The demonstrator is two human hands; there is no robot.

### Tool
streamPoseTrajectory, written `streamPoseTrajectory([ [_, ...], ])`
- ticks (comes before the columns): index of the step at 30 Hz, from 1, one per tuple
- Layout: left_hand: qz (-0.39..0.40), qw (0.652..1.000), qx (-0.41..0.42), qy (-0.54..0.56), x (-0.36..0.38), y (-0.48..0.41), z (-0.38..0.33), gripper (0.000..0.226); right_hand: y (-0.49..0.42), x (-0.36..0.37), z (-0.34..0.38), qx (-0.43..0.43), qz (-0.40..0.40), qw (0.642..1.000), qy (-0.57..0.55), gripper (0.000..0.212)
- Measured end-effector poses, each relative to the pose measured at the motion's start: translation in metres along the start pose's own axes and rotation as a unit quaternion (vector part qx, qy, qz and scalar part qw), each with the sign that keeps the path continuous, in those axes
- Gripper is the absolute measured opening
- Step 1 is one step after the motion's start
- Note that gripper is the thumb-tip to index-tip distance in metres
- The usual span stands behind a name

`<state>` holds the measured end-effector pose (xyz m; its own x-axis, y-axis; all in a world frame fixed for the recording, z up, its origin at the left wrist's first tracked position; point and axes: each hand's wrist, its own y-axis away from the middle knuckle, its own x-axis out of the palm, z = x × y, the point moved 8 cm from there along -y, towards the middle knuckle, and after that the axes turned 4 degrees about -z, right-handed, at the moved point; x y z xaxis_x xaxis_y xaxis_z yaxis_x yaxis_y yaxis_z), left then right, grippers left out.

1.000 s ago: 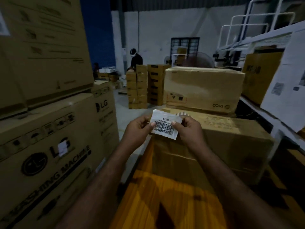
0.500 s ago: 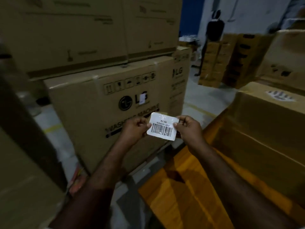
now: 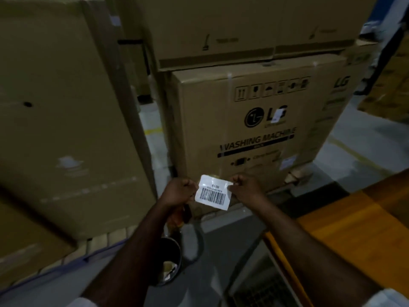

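2 hands, L (image 3: 179,191) & R (image 3: 245,188), pinching 1 barcode label (image 3: 213,194); 1 LG box (image 3: 254,134) behind.

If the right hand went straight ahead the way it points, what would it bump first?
Probably the lower front of the LG washing machine box, just beyond the right hand pinching the barcode label; the gap is hard to judge.

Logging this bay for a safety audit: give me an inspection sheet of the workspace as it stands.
Surface: grey concrete floor, yellow line painted.
Job's things: barcode label held before the LG washing machine carton.
Clutter: dark round container on the floor.
Grippers: left hand and right hand each pinch a side of the label.
Cables: dark curved strip beside the container, unclear.
Surroundings: stacked cartons left and above; orange surface at right.
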<state>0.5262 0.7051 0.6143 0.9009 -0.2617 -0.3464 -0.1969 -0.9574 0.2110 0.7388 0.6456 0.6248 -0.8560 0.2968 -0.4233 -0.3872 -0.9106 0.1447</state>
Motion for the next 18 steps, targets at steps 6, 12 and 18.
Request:
streamPoseTrajectory([
  [6, -0.057, 0.997, -0.053, -0.027, -0.073, -0.018, 0.06, 0.015, -0.021, 0.091, 0.004, -0.001, 0.05, 0.998, 0.042, 0.025],
  [12, -0.105, 0.984, -0.074, -0.124, -0.126, -0.024, 0.118, 0.011, -0.032, 0.177, -0.008, 0.028, 0.092, 0.994, 0.045, 0.043],
  [18, -0.147, 0.97, -0.141, -0.131, -0.159, -0.014, 0.182, 0.02, -0.024, 0.242, -0.026, 0.084, 0.157, 0.983, 0.044, 0.031],
])
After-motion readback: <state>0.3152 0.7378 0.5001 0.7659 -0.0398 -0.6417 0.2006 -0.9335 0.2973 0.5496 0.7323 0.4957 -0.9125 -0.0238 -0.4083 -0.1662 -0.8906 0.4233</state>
